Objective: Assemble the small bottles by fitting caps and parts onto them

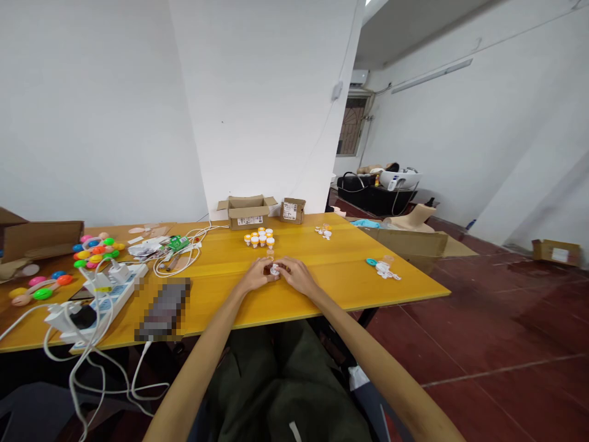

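Note:
Close to the table's front edge, my left hand (256, 275) and my right hand (297, 274) meet around a small white plastic piece (275, 269). The fingertips of both hands are closed on it from either side and cover part of it, so its exact kind is unclear. Just beyond my fingers stands a small clear, orange-tinted cup-like piece (270, 253). Farther back is a cluster of several small white jars (260, 239) with orange-yellow and white parts.
Small white loose parts (326, 233) lie behind right, more white pieces (385, 270) with a teal ring at right. Two cardboard boxes (248, 215) stand against the wall. On the left are a phone (164, 307), a power strip (120, 294), cables and colourful beaded rings (96, 250).

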### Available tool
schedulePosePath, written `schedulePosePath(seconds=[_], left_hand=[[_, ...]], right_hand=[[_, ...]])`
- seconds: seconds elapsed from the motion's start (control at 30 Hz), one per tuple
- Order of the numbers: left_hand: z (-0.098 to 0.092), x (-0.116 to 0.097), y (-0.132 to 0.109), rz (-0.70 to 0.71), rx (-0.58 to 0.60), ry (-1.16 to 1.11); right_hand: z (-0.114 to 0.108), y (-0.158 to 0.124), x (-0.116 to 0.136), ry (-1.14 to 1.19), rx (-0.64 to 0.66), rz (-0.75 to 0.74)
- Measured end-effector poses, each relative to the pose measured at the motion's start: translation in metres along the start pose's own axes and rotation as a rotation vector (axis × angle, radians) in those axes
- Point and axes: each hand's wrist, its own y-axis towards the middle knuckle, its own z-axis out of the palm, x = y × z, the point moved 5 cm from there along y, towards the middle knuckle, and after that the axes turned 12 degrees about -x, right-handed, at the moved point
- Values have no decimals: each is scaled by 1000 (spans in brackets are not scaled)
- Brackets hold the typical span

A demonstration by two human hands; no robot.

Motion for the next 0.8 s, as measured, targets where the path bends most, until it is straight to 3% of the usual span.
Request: schedulePosePath(seconds=[0.8], left_hand=[[-1,-9,0,23,24,42]], right_hand=[[-1,0,2,0,1,9]])
